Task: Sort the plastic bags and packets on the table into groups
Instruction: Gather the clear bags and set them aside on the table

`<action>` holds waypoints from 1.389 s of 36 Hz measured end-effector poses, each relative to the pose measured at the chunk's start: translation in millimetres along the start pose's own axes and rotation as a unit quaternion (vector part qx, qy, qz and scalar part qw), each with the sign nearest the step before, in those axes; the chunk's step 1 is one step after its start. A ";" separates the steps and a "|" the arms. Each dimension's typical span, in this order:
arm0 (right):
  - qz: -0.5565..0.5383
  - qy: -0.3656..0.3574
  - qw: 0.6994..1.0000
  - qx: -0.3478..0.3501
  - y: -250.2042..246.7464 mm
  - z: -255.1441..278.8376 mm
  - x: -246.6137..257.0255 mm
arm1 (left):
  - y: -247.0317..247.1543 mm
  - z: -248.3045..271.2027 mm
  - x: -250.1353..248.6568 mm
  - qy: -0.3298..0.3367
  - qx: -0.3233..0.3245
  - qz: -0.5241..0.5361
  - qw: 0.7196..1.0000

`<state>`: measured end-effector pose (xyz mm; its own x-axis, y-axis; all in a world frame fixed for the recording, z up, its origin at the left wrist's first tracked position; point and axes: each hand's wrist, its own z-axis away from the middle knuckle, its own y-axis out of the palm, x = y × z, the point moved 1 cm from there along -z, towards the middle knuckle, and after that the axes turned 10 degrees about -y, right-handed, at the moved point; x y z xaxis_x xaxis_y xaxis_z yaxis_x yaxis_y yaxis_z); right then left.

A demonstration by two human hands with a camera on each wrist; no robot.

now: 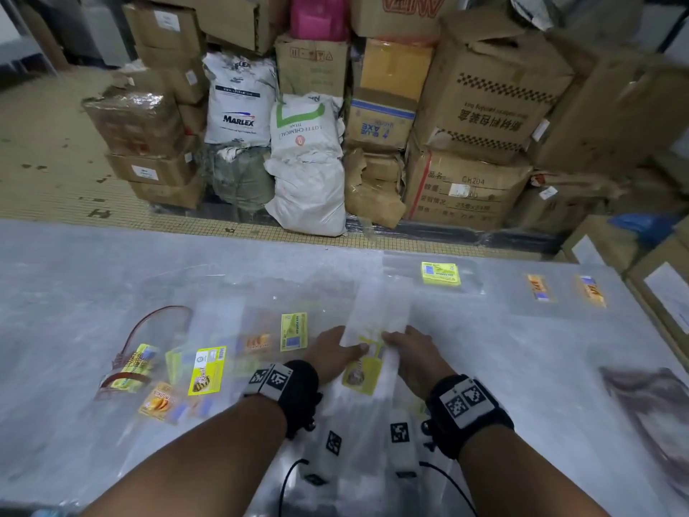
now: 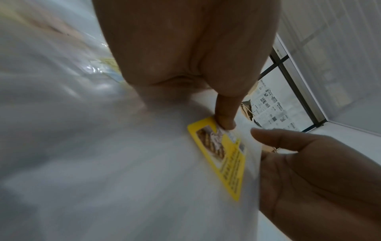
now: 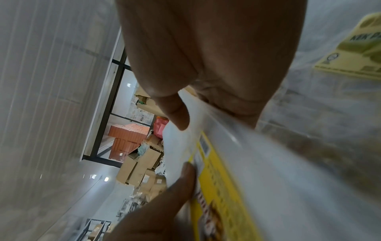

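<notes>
Both hands hold one clear plastic bag with a yellow label (image 1: 363,369) at the middle of the table (image 1: 74,263). My left hand (image 1: 337,350) pinches its left edge. In the left wrist view the left thumb (image 2: 225,117) presses the yellow label (image 2: 228,156) and the fingers lie hidden under the film. My right hand (image 1: 404,348) pinches the right edge; its thumb (image 3: 177,114) lies on top of the bag (image 3: 268,163). Several other labelled packets (image 1: 207,371) lie to the left.
A bag with a red handle (image 1: 126,363) lies at the left. A yellow-labelled packet (image 1: 440,273) and two orange-labelled ones (image 1: 538,288) (image 1: 592,291) lie near the far edge. A dark bag (image 1: 652,412) lies at the right. Cardboard boxes and sacks (image 1: 305,162) stand beyond the table.
</notes>
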<state>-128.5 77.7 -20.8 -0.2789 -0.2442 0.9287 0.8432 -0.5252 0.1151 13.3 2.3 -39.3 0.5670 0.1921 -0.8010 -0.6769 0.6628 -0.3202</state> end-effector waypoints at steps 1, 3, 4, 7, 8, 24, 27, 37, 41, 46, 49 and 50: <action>0.009 0.006 1.000 -0.002 -4.0 -0.9 0.0 | -1.1 -1.9 2.0 0.005 -0.010 -0.005 1.000; 0.013 0.014 1.000 -0.007 -12.3 -2.5 0.7 | -5.2 -4.6 4.9 0.003 -0.024 -0.001 1.000; 0.012 0.017 1.000 -0.019 -17.3 -3.1 1.1 | -8.8 -5.0 5.3 -0.001 -0.033 0.009 0.999; 0.014 0.022 0.997 -0.067 -38.6 -6.9 -2.1 | -21.5 -9.1 9.7 0.002 -0.063 0.026 0.998; 0.035 0.024 0.996 -0.078 -45.4 -7.9 -3.1 | -25.9 -10.2 10.9 0.000 -0.068 0.032 0.997; 0.397 0.158 0.887 -0.174 -105.6 -25.6 -40.3 | -58.5 -20.4 32.6 -0.060 -0.147 0.113 0.981; 0.430 0.188 0.860 -0.199 -104.2 -21.5 -35.5 | -60.3 -19.2 33.0 -0.067 -0.144 0.117 0.980; 0.445 0.187 0.854 -0.193 -110.7 -33.8 -40.0 | -67.5 -15.1 32.6 -0.072 -0.159 0.124 0.977; 0.440 0.180 0.856 -0.202 -112.0 -36.6 -43.2 | -71.7 -16.8 37.2 -0.081 -0.155 0.128 0.976; 0.434 0.147 0.860 -0.226 -105.8 -40.1 -44.2 | -73.8 -12.8 32.1 -0.081 -0.159 0.132 0.975; 0.436 0.122 0.866 -0.213 -92.8 -41.7 -39.4 | -78.1 -13.3 35.4 -0.085 -0.166 0.131 0.974; 0.437 0.113 0.868 -0.207 -88.4 -43.2 -38.3 | -79.5 -13.5 36.4 -0.085 -0.166 0.131 0.974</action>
<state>-212.1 98.2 -81.7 0.2611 -0.8261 0.4993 0.5545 -0.2950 -0.7781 81.4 -53.1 -49.8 0.4048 0.4591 -0.7908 -0.9073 0.3093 -0.2849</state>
